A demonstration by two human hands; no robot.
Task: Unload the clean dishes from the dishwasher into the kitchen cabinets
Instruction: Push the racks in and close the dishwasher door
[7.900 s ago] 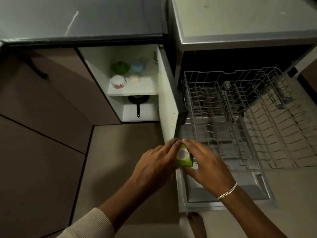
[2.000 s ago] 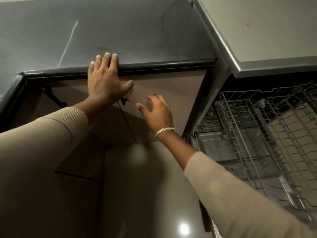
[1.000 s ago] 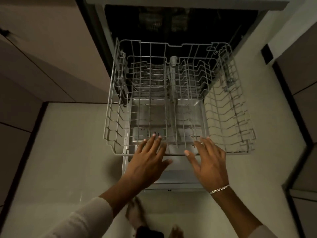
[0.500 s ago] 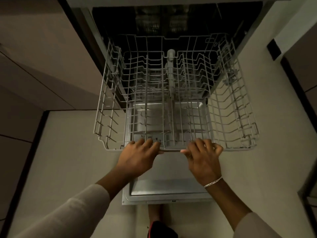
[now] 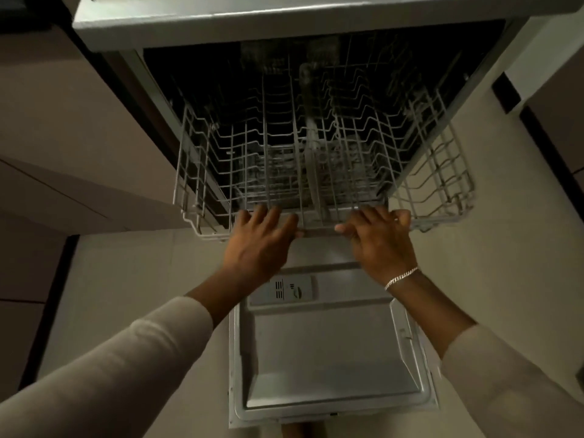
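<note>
Left of the rack (image 5: 441, 172), flat cabinet fronts (image 5: 63, 128) are seen, with pale floor (image 5: 126, 289) lying below them. The wire rack itself is found partway inside the dark tub of the dishwasher (image 5: 284, 22), its front end carried out over the lowered door (image 5: 331, 358). On the rack's front rail, left of centre, the left hand (image 5: 259, 245) is laid. Its fingers are fairly straight and spread over the rail, the thumb is touching the wire, and nothing is clasped. Right of centre on the same rail, the right hand (image 5: 380, 245) is planted. Here the fingers are curled over the wire and the thumb is stretched along it toward the other hand, so the rack is gripped. A chain bracelet (image 5: 401, 278) is worn at that wrist, just below the rack. Both arms are covered by pale sleeves (image 5: 142, 358). Below the rack the door is seen lying flat, and a dispenser panel (image 5: 284, 290) is set into it near the rack's front edge, between the two wrists.
</note>
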